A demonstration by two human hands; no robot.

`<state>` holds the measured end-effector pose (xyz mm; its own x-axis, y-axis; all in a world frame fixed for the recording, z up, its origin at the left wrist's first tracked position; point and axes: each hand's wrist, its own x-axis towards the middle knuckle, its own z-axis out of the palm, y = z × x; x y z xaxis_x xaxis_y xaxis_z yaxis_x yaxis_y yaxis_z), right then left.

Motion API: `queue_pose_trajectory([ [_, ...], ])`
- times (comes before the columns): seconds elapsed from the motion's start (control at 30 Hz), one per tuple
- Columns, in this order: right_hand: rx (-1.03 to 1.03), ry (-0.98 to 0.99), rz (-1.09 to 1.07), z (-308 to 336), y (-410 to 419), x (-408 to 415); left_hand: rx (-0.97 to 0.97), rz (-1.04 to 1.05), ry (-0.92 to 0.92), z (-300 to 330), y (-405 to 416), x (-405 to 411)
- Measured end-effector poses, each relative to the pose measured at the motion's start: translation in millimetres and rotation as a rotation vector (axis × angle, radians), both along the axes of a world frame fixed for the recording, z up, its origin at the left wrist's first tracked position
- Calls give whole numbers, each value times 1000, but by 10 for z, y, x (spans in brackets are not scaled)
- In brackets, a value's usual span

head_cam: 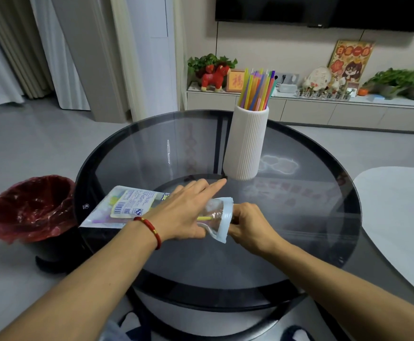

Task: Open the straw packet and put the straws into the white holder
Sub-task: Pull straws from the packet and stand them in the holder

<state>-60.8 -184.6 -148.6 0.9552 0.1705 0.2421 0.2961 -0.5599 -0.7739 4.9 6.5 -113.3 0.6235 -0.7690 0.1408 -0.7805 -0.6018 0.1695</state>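
Left hand flat, fingers straight, pressing down; right hand curled in pinching grip.

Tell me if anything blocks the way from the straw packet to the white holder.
Nothing visible does. The straw packet lies on the glass table under the hands, left hand and right hand. The white holder stands beyond it, already holding straws, with only bare glass between.

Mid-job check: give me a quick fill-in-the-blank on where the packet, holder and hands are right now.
1. The straw packet lies on the round ____ table.
2. The white holder already contains coloured ____.
3. The right hand pinches the packet's ____ end.
4. The left hand wears a ____ bracelet.

Missing: glass; straws; open; red
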Motion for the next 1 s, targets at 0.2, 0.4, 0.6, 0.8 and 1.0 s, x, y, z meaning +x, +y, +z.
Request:
queue_pose_trajectory([
  [0.2, -45, 44, -108, 101, -469, -30, 36, 96, 12, -9, 169, 113],
  [0.4, -146, 118, -173, 98, -689, -148, 75, 84, 50, -35, 187, 144],
  [0.6, -795, -87, -62, 39, -339, -93, 52, 74, 34, -22, 88, 100],
  [0.8, -833, -32, -50, 250, -677, -185, 270, 212, 65, -12, 224, 100],
  [1.0, -1018, -104, -130, 581, -955, -424, 148, 148, 74, 15, 118, 11],
])
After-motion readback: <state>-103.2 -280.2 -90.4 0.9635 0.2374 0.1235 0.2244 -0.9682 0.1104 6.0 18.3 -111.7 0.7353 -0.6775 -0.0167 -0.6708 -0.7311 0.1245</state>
